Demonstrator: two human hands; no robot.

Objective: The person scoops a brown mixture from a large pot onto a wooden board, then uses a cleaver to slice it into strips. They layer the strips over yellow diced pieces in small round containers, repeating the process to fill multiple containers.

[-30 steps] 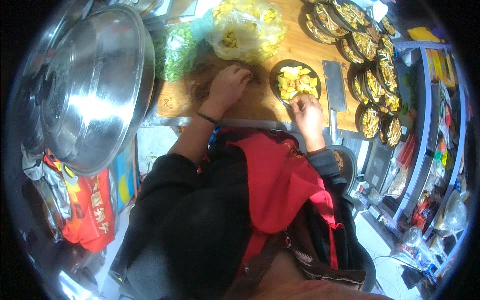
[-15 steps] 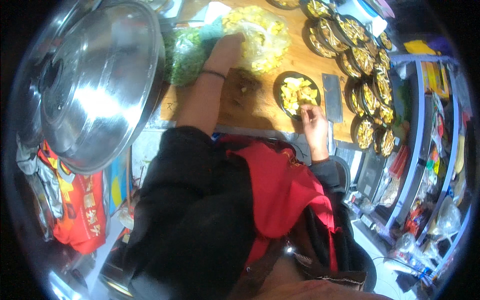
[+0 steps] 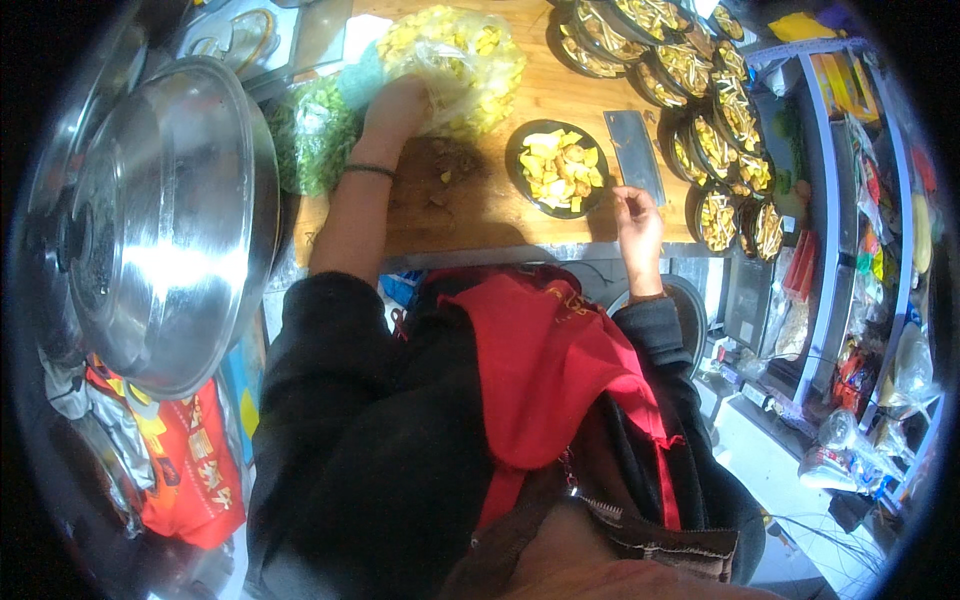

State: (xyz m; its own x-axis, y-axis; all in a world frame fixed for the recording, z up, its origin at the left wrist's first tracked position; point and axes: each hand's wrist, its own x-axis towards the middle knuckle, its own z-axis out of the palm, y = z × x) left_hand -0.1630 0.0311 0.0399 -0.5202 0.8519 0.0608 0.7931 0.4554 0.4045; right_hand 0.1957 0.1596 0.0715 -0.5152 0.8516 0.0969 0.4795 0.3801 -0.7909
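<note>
My left hand (image 3: 398, 106) reaches into the mouth of a clear plastic bag (image 3: 455, 65) filled with yellow chunks; its fingers are hidden by the film and the contents. A round black plate (image 3: 519, 186) holds a heap of similar yellow chunks (image 3: 562, 168) with some brownish pieces among them. Just right of that plate's lower edge is my right hand (image 3: 640, 225), thumb and fingertips drawn together. Whether anything small is between them cannot be made out. A second bag (image 3: 315, 135), with green chopped vegetables, lies left of my left wrist.
Several black plates of sliced food (image 3: 715, 145) crowd the right side of the wooden table (image 3: 475, 220). A flat dark slab (image 3: 635, 158) lies between them and the nearer plate. Brown scraps (image 3: 447, 170) lie on the wood. A large metal lid (image 3: 165, 230) stands at the left; shelves (image 3: 825, 180) rise at the right.
My right hand has drawn back from the food to just beside the plate's edge. My left hand remains at the bag of yellow chunks. The whole view has shifted somewhat.
</note>
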